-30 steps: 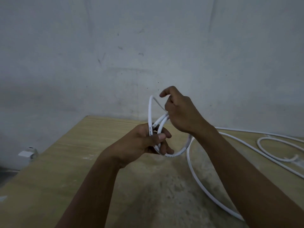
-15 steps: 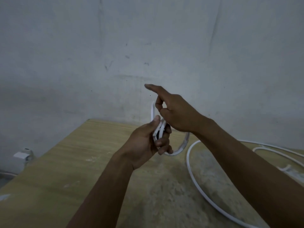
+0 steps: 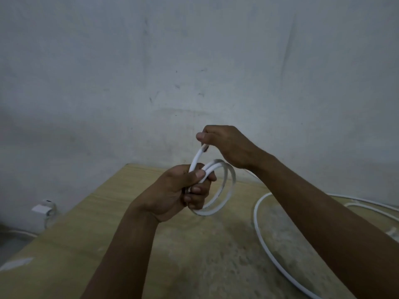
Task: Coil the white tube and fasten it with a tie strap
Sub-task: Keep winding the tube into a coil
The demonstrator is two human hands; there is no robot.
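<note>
white tube (image 3: 226, 192), tan table (image 3: 90, 229) (grey-mottled), grey wall (image 3: 151, 61)

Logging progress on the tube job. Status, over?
Left hand shut on small coil of white tube. Right hand pinching next loop above it. Long slack still on table. No tie strap seen. Nothing blocking.

A small coil of the white tube (image 3: 224, 188) is clamped in the closed grip of the left hand (image 3: 179, 190), held above the wooden table (image 3: 90, 229). Just above and to the right of that grip, a strand of the tube is pinched in the right hand (image 3: 226, 145), the thumb pressed onto it. Below and to the right of both grips, the loose remainder of the tube is laid in wide curves on the table. A pale wall (image 3: 194, 61) is seen behind.
</note>
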